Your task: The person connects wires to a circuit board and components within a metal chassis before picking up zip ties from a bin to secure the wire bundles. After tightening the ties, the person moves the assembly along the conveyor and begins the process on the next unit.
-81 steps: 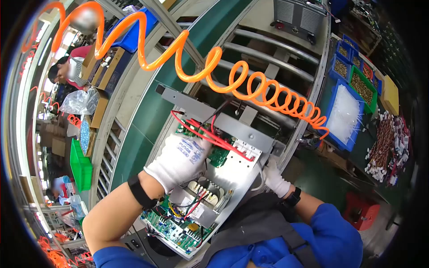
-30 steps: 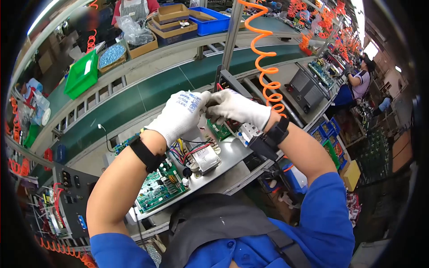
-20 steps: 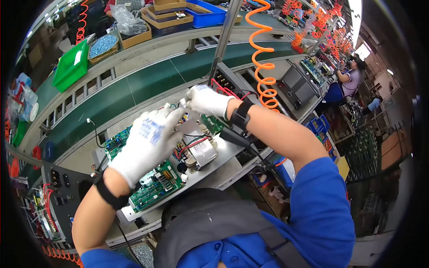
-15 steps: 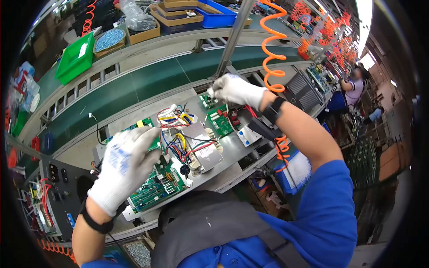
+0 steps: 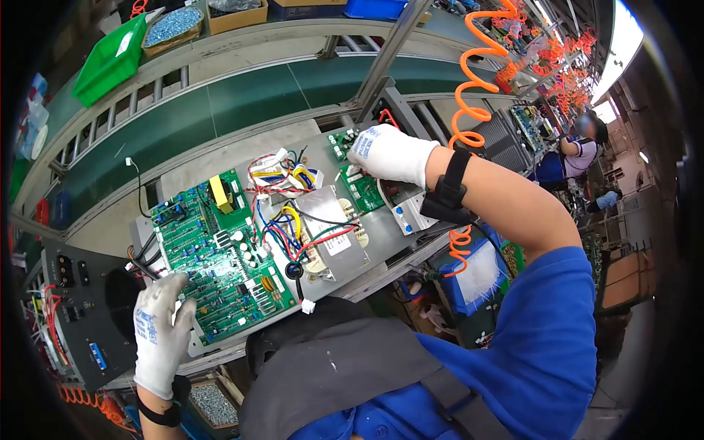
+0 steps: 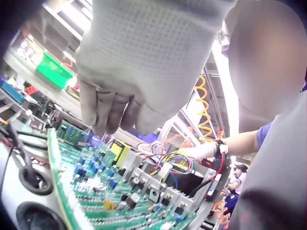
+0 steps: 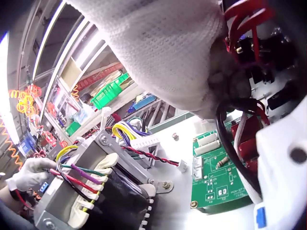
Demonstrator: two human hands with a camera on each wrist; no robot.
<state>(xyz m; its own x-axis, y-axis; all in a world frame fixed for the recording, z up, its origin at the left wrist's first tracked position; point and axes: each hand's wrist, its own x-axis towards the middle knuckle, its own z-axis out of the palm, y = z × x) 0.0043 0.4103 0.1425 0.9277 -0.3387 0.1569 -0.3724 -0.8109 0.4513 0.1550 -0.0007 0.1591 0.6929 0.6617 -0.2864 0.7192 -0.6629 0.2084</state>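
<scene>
A grey metal chassis plate lies in front of me, carrying a large green circuit board, a transformer with coloured leads and a small green board. My gloved left hand rests at the near left corner of the large board, fingers loosely bent and holding nothing. My gloved right hand is curled at the far right end of the plate. In the right wrist view its fingertips dig into red wires and a black wire beside the small board.
A black front panel with cables hangs off the plate's left end. A green conveyor belt runs behind, with a green bin on the far rail. An orange coiled hose hangs at the right. A blue bin sits below the bench edge.
The hands have parted. My left hand left the wire bundle above the transformer and dropped to the board's near left corner. My right hand lowered slightly onto the wires at the far right.
</scene>
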